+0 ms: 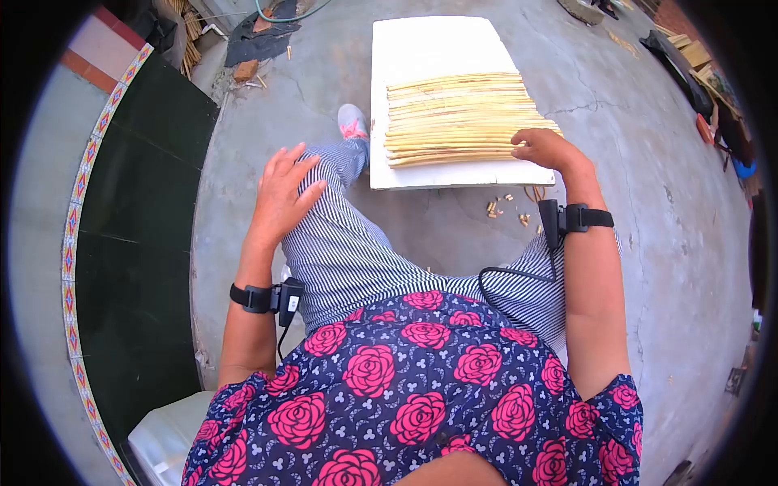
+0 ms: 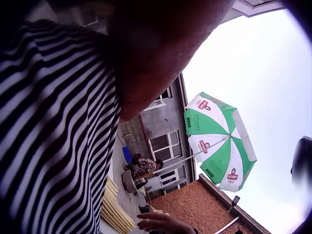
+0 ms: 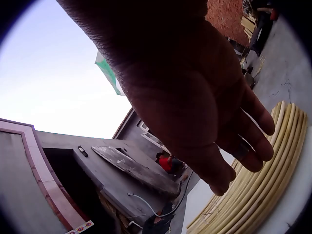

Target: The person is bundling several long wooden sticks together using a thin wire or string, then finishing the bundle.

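The fingers of the right hand (image 1: 551, 150) are parted and loosely bent over the near right end of the sticks (image 1: 458, 117); whether these are touched cannot be told. The left hand (image 1: 288, 190) is rested, fingers spread, on the striped trousers (image 1: 340, 235). The slender yellow sticks, too many to be counted, are laid side by side on one flat white board (image 1: 438, 44), partly covered by the right hand. Short pieces (image 1: 491, 208) are scattered on cracked grey floor (image 1: 664, 243); one green-and-white umbrella (image 2: 214, 144) is seen beyond.

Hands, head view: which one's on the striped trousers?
The left hand, at the knee of the striped trousers; the right hand is by the pale sticks.
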